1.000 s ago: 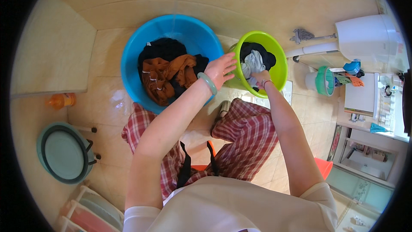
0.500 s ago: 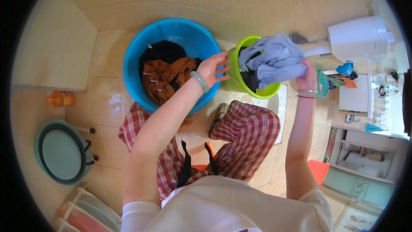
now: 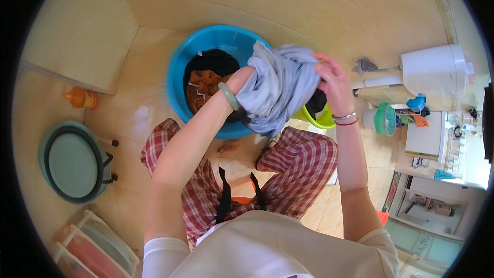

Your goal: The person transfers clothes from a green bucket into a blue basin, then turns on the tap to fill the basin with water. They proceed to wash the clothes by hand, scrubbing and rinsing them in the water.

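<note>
A light grey-blue garment point(image 3: 278, 85) hangs bunched in the air between my hands, partly over the blue basin point(image 3: 177, 56) and the lime-green bucket point(image 3: 321, 122). My left hand point(image 3: 241, 79), below a pale green bangle, reaches into the garment, and the cloth hides its fingers. At the cloth's right edge, my right hand point(image 3: 333, 80) grips it between thumb and fingers. Inside the basin lie a black garment point(image 3: 211, 63) and a brown one point(image 3: 202, 85) with pale trim. Dark cloth point(image 3: 316, 103) shows in the bucket, which the raised garment mostly covers.
Left on the tiled floor are an orange bottle point(image 3: 82, 97) and a grey-green folding basin point(image 3: 72, 167). A white rack point(image 3: 98, 247) stands lower left. To the right are a white cistern point(image 3: 432, 69), a brush point(image 3: 366, 65) and a green-rimmed container point(image 3: 385, 119). My knees flank the near floor.
The grey-blue garment has moved left, out of the bucket and toward the blue basin. My left hand has gone from the bucket's rim into the cloth. My right hand has shifted left with it.
</note>
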A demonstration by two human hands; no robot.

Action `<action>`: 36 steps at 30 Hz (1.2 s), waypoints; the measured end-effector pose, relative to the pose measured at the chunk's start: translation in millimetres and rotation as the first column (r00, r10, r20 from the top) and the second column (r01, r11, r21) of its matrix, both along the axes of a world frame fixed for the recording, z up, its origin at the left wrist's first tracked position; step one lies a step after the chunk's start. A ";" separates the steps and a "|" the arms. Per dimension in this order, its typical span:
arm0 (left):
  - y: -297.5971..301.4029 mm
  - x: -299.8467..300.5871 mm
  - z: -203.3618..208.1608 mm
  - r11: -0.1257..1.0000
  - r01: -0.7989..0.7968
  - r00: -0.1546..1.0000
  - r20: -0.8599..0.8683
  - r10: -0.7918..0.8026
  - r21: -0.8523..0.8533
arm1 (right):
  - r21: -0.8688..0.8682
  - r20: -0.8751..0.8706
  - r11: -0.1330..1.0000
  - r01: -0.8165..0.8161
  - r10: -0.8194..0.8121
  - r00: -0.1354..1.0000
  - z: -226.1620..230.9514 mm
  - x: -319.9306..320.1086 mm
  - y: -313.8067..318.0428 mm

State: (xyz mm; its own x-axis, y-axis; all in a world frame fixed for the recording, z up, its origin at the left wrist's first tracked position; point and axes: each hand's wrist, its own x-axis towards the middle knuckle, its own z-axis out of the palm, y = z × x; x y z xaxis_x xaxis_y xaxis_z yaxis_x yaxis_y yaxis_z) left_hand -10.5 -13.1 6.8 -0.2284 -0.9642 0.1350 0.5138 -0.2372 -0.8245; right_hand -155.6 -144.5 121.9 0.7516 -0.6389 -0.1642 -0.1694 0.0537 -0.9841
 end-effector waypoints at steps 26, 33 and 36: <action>-7.5 3.1 -17.1 0.931 -0.340 0.021 0.991 -0.134 0.133 | 0.588 0.001 0.807 -0.058 0.071 0.997 -126.5 8.5 -2.5; -61.6 -35.8 -5.8 0.963 -0.240 0.149 0.985 -0.090 0.125 | 0.297 -0.162 0.928 0.223 -0.181 0.970 -123.5 -66.1 -120.8; -87.6 -57.8 -9.2 0.970 -0.196 0.164 0.980 -0.115 0.147 | 0.158 -0.351 0.882 0.444 -0.370 0.860 -171.3 -115.1 -179.3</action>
